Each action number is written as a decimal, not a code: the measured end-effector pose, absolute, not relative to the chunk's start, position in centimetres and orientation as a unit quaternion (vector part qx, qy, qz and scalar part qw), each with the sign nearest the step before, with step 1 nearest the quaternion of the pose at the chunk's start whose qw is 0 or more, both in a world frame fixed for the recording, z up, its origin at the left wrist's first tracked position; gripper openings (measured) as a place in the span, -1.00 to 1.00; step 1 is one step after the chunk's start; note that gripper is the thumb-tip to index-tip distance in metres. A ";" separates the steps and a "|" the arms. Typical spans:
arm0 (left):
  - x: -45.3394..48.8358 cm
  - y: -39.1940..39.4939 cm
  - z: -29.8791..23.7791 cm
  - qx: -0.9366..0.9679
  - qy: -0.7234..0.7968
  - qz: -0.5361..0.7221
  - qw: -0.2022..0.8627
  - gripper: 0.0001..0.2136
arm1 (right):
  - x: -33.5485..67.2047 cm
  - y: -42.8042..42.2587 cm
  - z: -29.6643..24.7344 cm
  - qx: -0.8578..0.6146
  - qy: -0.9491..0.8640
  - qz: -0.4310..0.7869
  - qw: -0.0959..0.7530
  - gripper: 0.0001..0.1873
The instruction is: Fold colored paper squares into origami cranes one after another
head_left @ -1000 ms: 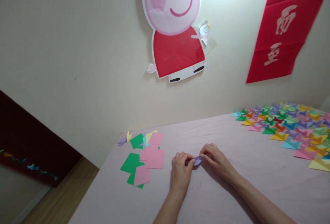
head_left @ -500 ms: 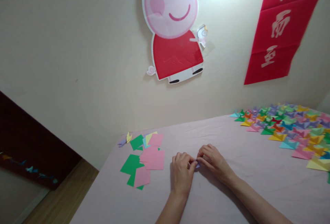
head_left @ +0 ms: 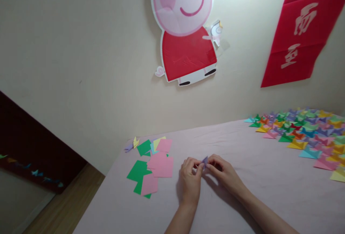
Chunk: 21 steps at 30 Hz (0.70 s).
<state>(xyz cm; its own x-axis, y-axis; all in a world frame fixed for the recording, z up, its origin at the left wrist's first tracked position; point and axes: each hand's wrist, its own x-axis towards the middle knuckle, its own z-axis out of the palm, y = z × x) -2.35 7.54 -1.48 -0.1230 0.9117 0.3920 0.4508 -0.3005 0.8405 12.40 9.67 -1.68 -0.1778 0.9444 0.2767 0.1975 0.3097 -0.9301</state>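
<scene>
A small folded piece of purple paper [head_left: 205, 161] stands up between my two hands, just above the pale pink cloth. My left hand [head_left: 191, 176] pinches its left side between thumb and fingers. From the right, my right hand [head_left: 223, 171] grips the other side with its fingertips. Parts of the paper are hidden behind the fingers. Left of my hands lie loose paper squares, among them a pink square [head_left: 163, 167] and a green square [head_left: 138, 170], overlapping one another.
Rows of folded paper cranes [head_left: 309, 133] in many colours cover the far right of the cloth-covered table [head_left: 215, 209]. A yellow folded piece [head_left: 136, 142] and a purple one [head_left: 129, 148] lie at the back left corner. Behind is a wall with a pig cutout [head_left: 188, 52] and a red banner [head_left: 293, 43].
The purple paper, mostly hidden and low between my fingers before, now stands upright and shows more. My fingers have shifted around it. The whole view has turned slightly left.
</scene>
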 end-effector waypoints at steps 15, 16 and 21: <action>-2.0 7.7 -1.7 0.619 0.515 0.467 0.365 -0.88 | 12.6 9.8 -2.0 -0.410 -0.580 0.486 0.509 -0.68; -2.1 7.7 -1.7 0.621 0.515 0.465 0.365 -0.88 | 12.6 9.8 -2.0 -0.410 -0.581 0.491 0.503 -0.67; -2.2 7.7 -1.6 0.632 0.515 0.457 0.356 -0.86 | 12.7 9.8 -1.6 -0.415 -0.580 0.497 0.494 -0.63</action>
